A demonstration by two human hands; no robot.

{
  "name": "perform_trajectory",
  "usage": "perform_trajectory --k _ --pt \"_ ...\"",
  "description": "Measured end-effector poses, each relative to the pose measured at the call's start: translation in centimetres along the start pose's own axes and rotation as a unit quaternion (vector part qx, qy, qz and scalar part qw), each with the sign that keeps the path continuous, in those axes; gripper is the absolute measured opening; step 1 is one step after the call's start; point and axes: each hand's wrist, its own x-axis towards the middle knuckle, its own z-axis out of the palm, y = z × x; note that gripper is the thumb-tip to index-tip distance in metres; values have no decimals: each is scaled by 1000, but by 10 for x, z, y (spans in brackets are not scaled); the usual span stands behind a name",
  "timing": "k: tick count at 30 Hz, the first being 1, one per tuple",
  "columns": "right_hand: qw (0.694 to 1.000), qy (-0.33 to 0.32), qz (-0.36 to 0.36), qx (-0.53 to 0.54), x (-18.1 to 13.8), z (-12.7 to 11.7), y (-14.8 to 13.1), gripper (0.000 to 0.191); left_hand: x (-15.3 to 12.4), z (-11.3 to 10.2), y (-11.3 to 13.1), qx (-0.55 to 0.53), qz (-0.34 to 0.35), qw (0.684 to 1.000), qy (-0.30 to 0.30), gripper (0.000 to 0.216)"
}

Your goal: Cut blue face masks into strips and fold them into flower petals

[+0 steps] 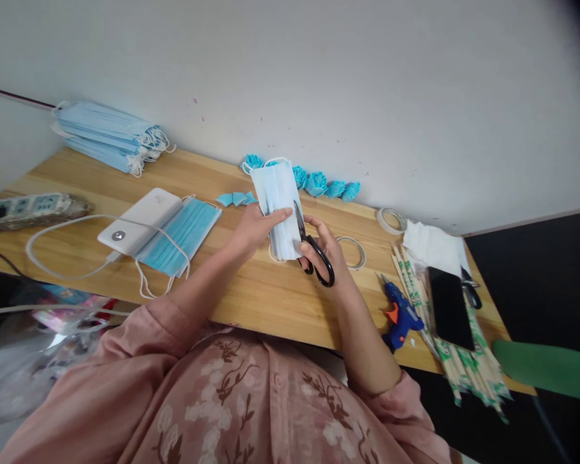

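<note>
Shirt (pixel 270 412) | left grip (pixel 258 227) pinching mask (pixel 279 187), long axis forward | right grip (pixel 333 247) clasping scissors (pixel 302 232), tips forward

Looking forward and down from the head in 1 view, facing tabletop (pixel 270 296) and wall (pixel 319 77) from nearby.

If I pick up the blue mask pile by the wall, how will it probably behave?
The mask pile would probably feel light and bend, since its masks look thin and flat. It may slip apart, because its layers sit unevenly. The white ear loops could tangle, as they bunch together at one end.
</note>
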Motion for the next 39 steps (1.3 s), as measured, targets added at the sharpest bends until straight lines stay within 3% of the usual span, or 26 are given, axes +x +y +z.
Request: perform_trajectory --k 39 --pt "999 38 23 -10 0 0 5 72 1 -2 -2 -4 2 1000 -12 37"
